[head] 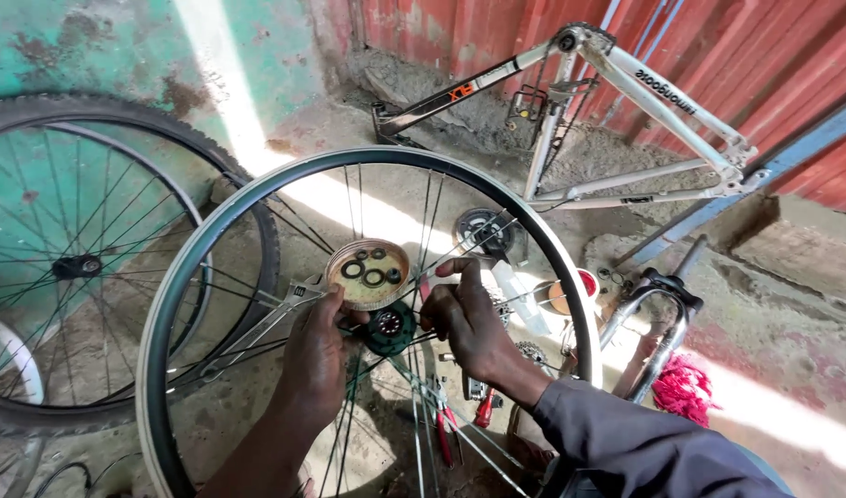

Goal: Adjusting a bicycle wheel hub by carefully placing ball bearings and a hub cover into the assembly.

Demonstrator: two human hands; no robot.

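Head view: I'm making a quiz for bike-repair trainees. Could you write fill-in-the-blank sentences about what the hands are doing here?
1. Both hands, the left hand and the right hand, work at the green ____ of the bare wheel rim.
2. The round tin lid above the hub holds small black ____.
3. The silver bicycle frame leans against a ____ corrugated wall.

Missing words: hub; rings; red

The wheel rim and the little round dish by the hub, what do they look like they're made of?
The wheel rim looks like metal, probably aluminium: smooth grey with a dull sheen. The round dish seems to be thin tin or steel, tarnished yellowish, holding dark rings. Both hands' fingers are at the hub.
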